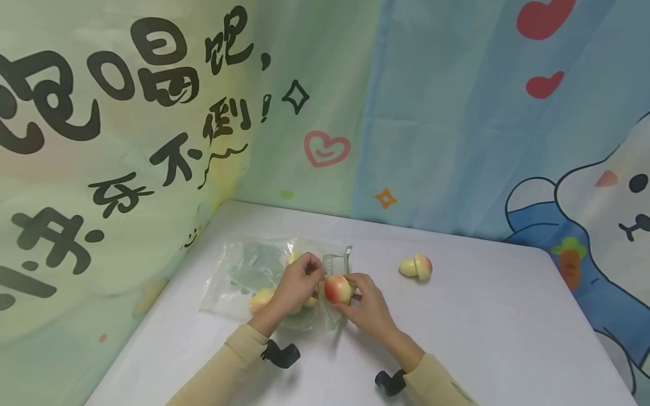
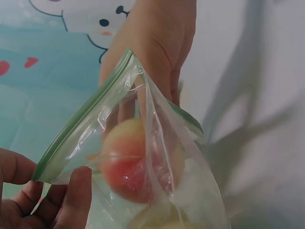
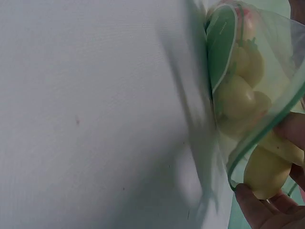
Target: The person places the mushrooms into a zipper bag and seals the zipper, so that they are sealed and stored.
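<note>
A clear zip bag (image 1: 215,290) with a green seal lies on the table, several toy mushrooms (image 3: 236,98) inside it. My left hand (image 1: 297,285) pinches the green rim (image 2: 78,124) at one side of the bag's open mouth. In my right hand (image 1: 370,304) is another mushroom (image 1: 336,290) with a red-and-yellow cap, held right at the mouth. Through the plastic its cap (image 2: 126,164) shows in the left wrist view. The right wrist view has its pale stem (image 3: 267,174) beside the seal, the fingers around it.
One more toy mushroom (image 1: 416,267) lies on its side on the white table (image 1: 482,316), to the right of the bag. Behind the table hangs a printed curtain (image 1: 431,141). Black wrist mounts (image 1: 284,355) stick out below both sleeves.
</note>
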Available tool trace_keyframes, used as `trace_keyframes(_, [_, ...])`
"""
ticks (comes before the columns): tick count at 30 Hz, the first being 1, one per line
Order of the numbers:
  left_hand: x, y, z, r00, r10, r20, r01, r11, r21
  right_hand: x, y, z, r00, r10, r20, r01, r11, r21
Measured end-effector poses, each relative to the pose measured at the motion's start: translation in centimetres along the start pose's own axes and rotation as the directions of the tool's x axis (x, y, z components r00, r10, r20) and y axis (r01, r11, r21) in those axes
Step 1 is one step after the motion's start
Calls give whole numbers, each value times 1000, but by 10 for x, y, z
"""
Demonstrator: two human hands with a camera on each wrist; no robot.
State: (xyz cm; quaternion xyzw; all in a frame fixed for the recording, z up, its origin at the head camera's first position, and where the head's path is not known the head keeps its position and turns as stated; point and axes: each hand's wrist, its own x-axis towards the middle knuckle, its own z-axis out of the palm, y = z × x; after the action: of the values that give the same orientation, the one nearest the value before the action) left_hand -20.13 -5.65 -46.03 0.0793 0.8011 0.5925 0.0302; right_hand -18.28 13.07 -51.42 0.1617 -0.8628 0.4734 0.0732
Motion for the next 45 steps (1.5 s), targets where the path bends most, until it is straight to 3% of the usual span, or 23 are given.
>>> trace_keyframes(10, [-1, 1, -3, 1000, -16, 0, 16, 1000, -22, 5, 2, 13, 999, -3, 46, 5, 999, -52])
trace_keyframes(19, [-2, -5, -1, 998, 57, 28, -57, 998, 0, 6, 6, 23, 997, -55, 48, 60, 991, -120])
trace_keyframes(25, [-3, -5, -1, 994, 109, 27, -111, 992, 59, 7, 10, 30, 995, -36, 93, 46, 994, -104])
trace_keyframes(31, [-3, -7, -2, 985, 145, 96, -154, 984, 93, 10, 7, 30, 989, 4, 149, 15, 992, -124])
trace_keyframes(36, [-3, -7, -2, 984, 155, 91, -165, 979, 117, 11, 6, 25, 990, -13, 139, 31, 992, -126])
trace_keyframes(45, [-2, -3, -3, 988, 129, 86, -138, 986, 95, 9, 12, 4, 996, -17, 86, 14, 1000, 26])
